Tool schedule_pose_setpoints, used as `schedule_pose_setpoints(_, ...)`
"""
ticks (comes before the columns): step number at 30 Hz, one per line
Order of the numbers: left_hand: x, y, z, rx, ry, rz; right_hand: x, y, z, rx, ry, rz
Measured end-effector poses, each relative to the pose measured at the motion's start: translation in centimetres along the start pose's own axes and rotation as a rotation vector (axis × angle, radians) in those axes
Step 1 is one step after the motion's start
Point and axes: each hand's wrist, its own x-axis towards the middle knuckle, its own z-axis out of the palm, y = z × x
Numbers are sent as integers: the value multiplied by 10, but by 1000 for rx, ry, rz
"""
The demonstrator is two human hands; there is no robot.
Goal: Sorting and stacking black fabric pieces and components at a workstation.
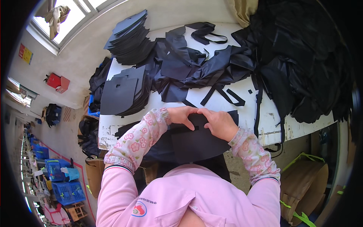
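Observation:
A stiff black panel (196,146) with a small rectangular slot lies over black fabric (153,150) at the table's near edge, close against my body. My left hand (181,115) is at the panel's upper edge, its thumb bent down beside the slot and its forefinger reaching toward the other hand. From the right, my right hand (221,124) curls its fingers round the same edge. The two hands meet at the fingertips above the slot. What lies under the fingers is partly hidden.
Stacks of similar dark panels (120,90) stand at the white table's (162,109) left side, with a taller stack (130,41) behind. Loose black fabric pieces (211,66) and straps cover the middle. A big black fabric heap (302,64) hangs over the right edge. A cardboard box (304,185) sits below right.

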Motion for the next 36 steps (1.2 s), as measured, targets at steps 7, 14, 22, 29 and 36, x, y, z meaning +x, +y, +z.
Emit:
schedule_pose_setpoints(7, -4, 9, 1, -38, -6, 19, -5, -5, 2, -125, 87, -49)
schedule_pose_setpoints(14, 0, 12, 0, 130, 63, 235, -3, -13, 12, -310, 154, -30)
schedule_pose_setpoints(22, -29, 16, 90, 1071, 384, 221, 15, 60, 6, -21, 179, 58)
schedule_pose_setpoints(29, -30, -35, 115, 1082, 355, 162, 122, 148, -16, 534, 181, 939)
schedule_pose_setpoints(36, -37, 7, 73, 352, 806, 426, 158, 163, 24, 338, 640, 334)
